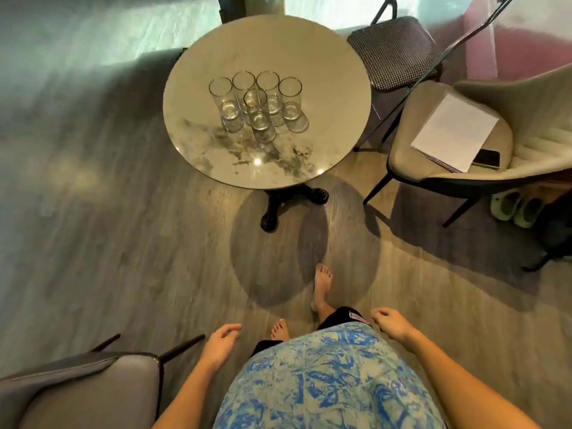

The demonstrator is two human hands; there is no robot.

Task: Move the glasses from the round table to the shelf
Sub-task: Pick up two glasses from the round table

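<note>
Hanging low beside the hips, the left hand (221, 339) and right hand (391, 323) are loosely spread and hold nothing. Ahead across the wood floor (123, 243), well apart from both hands, five tall glasses (257, 103) stand upright in a tight cluster on the round marble desk (325, 72), probably nearer the left hand. A beige armchair (526, 119) holding papers (455, 131) sits right; no shelf shows.

I see a beige table (325, 72) with grey-black marbling on its near side and a black base (272, 212), clear glasses (260, 109), and a grey-brown wood-grain floor (123, 243). The far chair (393, 51) is black-and-white houndstooth, the right chair (541, 119) cream with white paper (455, 131) and a black phone (487, 158), and the near left chair (93, 394) grey. The person's shirt (325, 382) shows blue swirls on cream.
</note>
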